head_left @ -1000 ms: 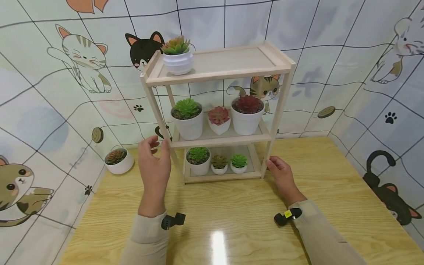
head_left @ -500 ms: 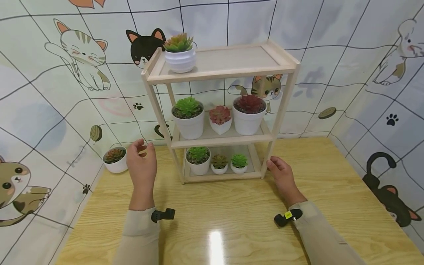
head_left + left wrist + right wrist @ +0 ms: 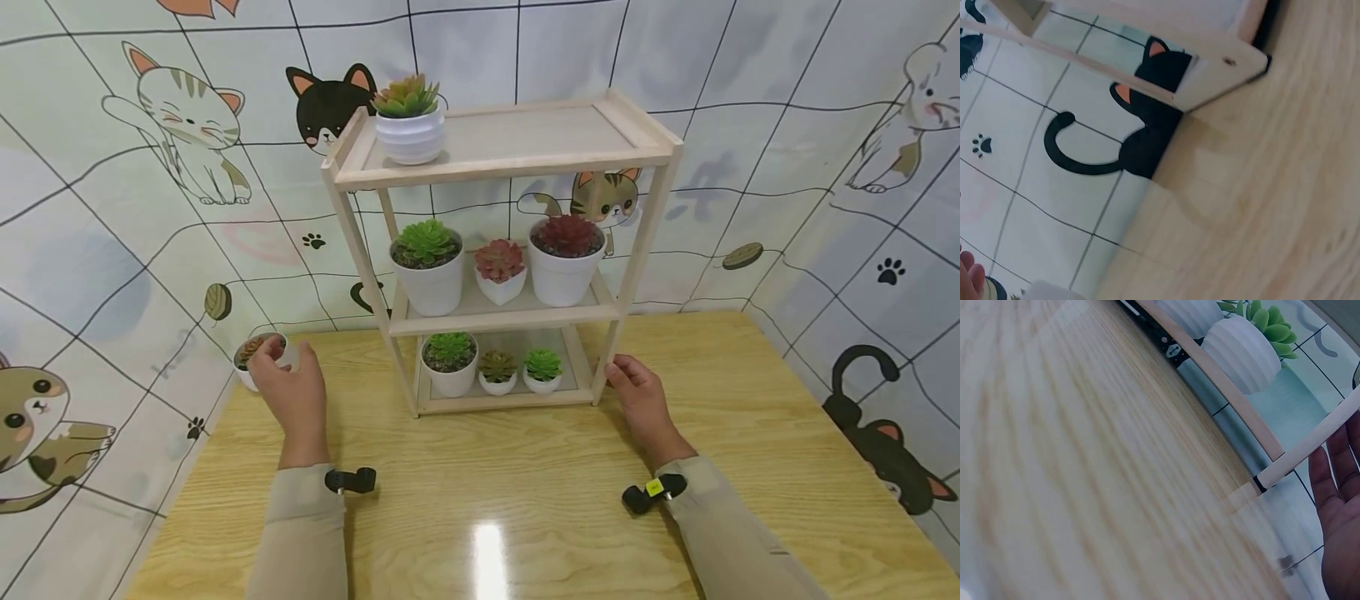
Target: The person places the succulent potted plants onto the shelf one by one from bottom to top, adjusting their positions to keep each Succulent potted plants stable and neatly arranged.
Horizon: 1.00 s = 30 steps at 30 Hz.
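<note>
In the head view, my left hand (image 3: 292, 398) reaches over a small white pot with an orange-green succulent (image 3: 243, 360) at the table's left back edge. Its fingers are loosely bent and cover part of the pot; contact cannot be told. My right hand (image 3: 643, 408) is at the lower right front leg of a wooden three-tier shelf (image 3: 510, 319). In the right wrist view, the fingers (image 3: 1335, 481) lie fairly straight against that leg (image 3: 1310, 445). A succulent in a ribbed white pot (image 3: 411, 133) stands on the top tier.
The middle tier bears a green succulent (image 3: 427, 271), a small pink one (image 3: 500, 271) and a dark red one (image 3: 566, 260). Three more potted succulents (image 3: 449, 364) stand on the bottom tier. Cat-patterned cloth (image 3: 465, 50) backs the wooden table (image 3: 450, 483).
My left hand has left the shelf's left leg and moved left to the succulent pot on the table. The right hand has stayed at the shelf's right leg.
</note>
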Available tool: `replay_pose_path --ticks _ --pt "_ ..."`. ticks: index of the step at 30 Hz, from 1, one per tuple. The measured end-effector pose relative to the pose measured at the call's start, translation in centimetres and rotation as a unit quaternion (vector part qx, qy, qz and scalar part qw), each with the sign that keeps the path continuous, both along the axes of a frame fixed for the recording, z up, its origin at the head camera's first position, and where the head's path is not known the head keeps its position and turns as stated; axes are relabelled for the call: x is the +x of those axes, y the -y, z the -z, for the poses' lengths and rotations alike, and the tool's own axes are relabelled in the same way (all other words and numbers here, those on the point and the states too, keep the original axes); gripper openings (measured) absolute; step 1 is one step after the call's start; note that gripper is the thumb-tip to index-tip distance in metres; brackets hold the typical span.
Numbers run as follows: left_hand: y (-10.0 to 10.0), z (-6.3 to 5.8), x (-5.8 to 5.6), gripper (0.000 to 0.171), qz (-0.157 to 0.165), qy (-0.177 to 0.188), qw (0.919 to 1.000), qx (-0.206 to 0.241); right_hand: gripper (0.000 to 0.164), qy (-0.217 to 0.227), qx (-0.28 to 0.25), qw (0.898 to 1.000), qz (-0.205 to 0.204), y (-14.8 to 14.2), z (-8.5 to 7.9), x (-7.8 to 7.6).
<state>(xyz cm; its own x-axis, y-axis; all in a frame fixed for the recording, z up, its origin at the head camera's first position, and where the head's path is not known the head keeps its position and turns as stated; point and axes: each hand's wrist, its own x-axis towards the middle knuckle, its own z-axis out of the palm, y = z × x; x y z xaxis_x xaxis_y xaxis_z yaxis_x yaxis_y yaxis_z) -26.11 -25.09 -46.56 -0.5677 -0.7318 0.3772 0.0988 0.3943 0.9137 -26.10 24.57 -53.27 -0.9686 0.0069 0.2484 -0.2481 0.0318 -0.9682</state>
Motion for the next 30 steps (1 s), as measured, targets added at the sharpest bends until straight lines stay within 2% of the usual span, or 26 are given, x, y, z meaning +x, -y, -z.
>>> replay_pose_path --ticks 3,7,11,16,19,24,30 --pt "1.0 1.1 -0.3 0.046 -0.028 -0.006 0.9996 0.004 0.037 -0.004 -0.002 1.0 -0.002 -0.1 0.2 0.0" --pt "2.2 2.0 -0.6 0.049 -0.051 -0.008 0.9981 0.035 0.035 -0.007 -0.001 1.0 -0.003 -0.1 0.1 0.0" --pt "3.2 2.6 -0.8 0.051 -0.072 -0.009 0.9955 0.061 0.032 -0.01 0.001 1.0 -0.004 -0.1 -0.1 0.0" --pt "4.4 3.1 -0.9 0.057 -0.104 -0.001 0.9925 0.064 0.04 -0.014 -0.006 1.0 -0.012 0.0 -0.1 0.0" --pt "5.0 3.3 -1.0 0.061 -0.105 0.009 0.9907 0.086 0.041 -0.018 -0.005 1.0 -0.012 0.0 -0.1 -0.1" --pt "5.4 3.9 -1.3 0.07 -0.086 0.027 0.9874 0.13 0.039 -0.024 -0.007 1.0 -0.01 0.0 0.0 -0.2" --pt "5.7 4.9 -1.7 0.09 -0.066 0.052 0.9876 0.133 0.037 -0.014 -0.005 1.0 -0.005 0.0 0.2 0.0"
